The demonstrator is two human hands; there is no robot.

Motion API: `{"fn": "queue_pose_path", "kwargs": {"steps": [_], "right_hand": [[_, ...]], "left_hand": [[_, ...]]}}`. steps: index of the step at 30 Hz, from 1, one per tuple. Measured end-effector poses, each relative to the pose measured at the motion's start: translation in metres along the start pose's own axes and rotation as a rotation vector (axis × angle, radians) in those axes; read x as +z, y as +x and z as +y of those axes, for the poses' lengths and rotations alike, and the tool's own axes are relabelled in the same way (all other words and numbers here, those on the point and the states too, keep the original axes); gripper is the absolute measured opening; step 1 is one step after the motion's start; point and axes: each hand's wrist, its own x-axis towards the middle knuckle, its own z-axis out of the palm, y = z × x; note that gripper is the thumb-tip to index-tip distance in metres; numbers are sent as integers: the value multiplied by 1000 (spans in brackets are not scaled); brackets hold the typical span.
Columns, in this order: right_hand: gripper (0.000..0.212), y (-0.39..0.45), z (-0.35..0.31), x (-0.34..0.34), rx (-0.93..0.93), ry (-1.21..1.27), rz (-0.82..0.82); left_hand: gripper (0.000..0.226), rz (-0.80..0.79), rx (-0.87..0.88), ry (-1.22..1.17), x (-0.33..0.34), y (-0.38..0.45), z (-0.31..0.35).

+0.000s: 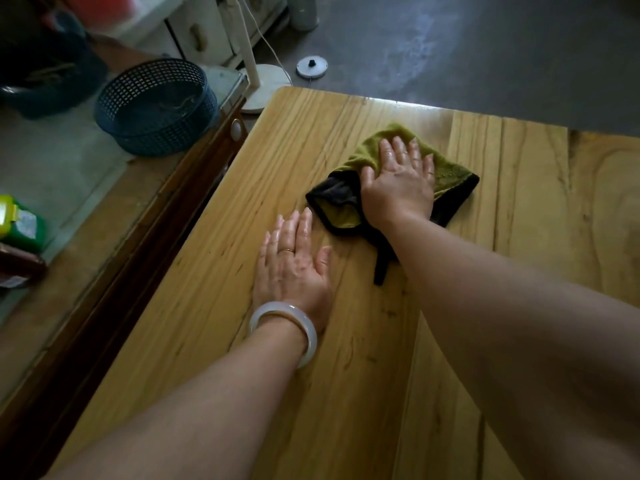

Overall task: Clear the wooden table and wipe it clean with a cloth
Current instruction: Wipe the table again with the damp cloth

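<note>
The wooden table (346, 358) fills the middle and right of the head view. A green cloth with a black edge (450, 171) lies on it near the far edge. My right hand (398, 181) presses flat on top of the cloth, fingers spread and pointing away from me. My left hand (294, 261) rests flat on the bare wood just left of and nearer than the cloth, holding nothing. It wears a ring, and a pale bangle sits on the wrist. A black strap of the cloth trails toward me under my right forearm.
Left of the table stands a lower cabinet with a glass top (69, 188). On it are a dark blue plastic basket (156, 105) and a green and yellow container (20, 223). A white fan base (266, 84) and a round white lid (312, 66) sit on the grey floor.
</note>
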Motion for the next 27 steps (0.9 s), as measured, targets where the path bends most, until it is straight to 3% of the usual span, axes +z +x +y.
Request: {"fn": "queue_pose_path", "kwargs": {"steps": [8, 14, 21, 23, 27], "right_hand": [[57, -56, 28, -19, -51, 154, -18], [81, -123, 18, -14, -122, 30, -71], [29, -89, 17, -21, -182, -23, 183], [22, -83, 12, -41, -88, 220, 227], [17, -79, -4, -86, 286, 1131, 84]], "left_hand": [[57, -8, -31, -8, -5, -3, 5], [57, -17, -30, -19, -7, -3, 5], [57, -19, -23, -23, -8, -1, 6], [57, -32, -26, -25, -9, -2, 7], [57, -41, -33, -28, -9, 0, 6]]}}
